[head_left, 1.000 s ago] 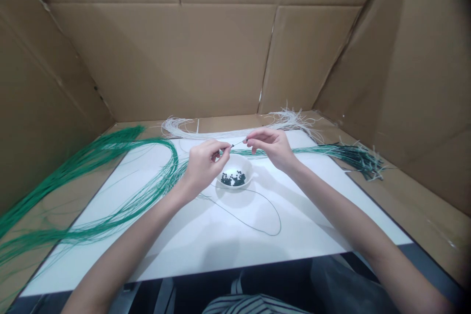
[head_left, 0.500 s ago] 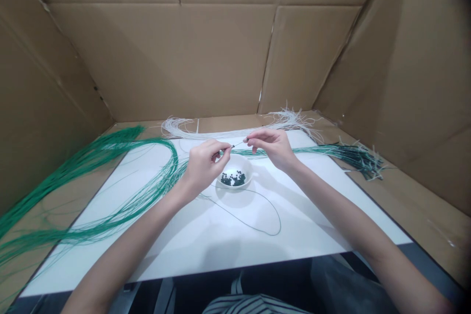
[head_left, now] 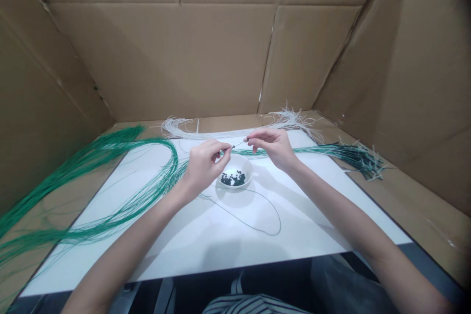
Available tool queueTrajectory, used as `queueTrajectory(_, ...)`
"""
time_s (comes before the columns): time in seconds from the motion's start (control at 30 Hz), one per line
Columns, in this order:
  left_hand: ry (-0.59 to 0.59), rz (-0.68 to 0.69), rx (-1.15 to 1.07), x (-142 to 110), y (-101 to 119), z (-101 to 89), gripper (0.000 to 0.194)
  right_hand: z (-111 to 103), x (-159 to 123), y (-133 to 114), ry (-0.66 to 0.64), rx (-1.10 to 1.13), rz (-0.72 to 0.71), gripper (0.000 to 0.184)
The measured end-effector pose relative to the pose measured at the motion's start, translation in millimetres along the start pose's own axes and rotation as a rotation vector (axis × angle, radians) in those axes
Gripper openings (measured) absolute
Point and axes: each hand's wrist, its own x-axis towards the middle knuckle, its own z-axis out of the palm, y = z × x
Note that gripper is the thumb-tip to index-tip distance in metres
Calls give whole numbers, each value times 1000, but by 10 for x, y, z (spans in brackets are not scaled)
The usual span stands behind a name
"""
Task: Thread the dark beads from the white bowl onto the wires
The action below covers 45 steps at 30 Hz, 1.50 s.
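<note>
The person's left hand [head_left: 204, 171] and right hand [head_left: 274, 148] are raised together just above the far side of a white bowl [head_left: 247, 166], close to each other but not touching. Each pinches between thumb and forefinger, and a thin dark strand [head_left: 239, 143] spans the short gap between the two pinches. A tiny dark bead [head_left: 233, 146] sits at the left hand's fingertips, though it is too small to tell exactly how it lies on the strand. The bowl stands near the middle of a white board [head_left: 221, 250], with a cluster of dark green beads [head_left: 232, 178] in its bottom. A thin dark cord [head_left: 264, 232] lies on the board in a long loop on the near side of the bowl, curving toward the right. A large bundle of green strands [head_left: 110, 148] sweeps across the left of the board and onto the cardboard base [head_left: 412, 206], and a second green bundle [head_left: 349, 153] runs off to the right with frayed pale ends. A bundle of white strands [head_left: 176, 127] lies along the far edge. Cardboard walls [head_left: 147, 59] enclose the far side and both flanks, and a striped shirt [head_left: 250, 304] shows at the near edge.
</note>
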Motion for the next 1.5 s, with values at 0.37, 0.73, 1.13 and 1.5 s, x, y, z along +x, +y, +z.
queueTrajectory(0.37,10,1,-9,-9,-29,16,13,4,0,-16,15,-29,-6,7)
queueTrajectory(0.73,37,-3,-9,-2,-19,9,13,-15,-2,-8,4,-71,14,7)
queueTrajectory(1.13,70,-3,-29,5,-2,0,12,7,-18,-24,-3,-134,20,10)
queueTrajectory(1.5,1,-2,-21,-11,-30,31,14,35,-27,-51,32,-101,21,16)
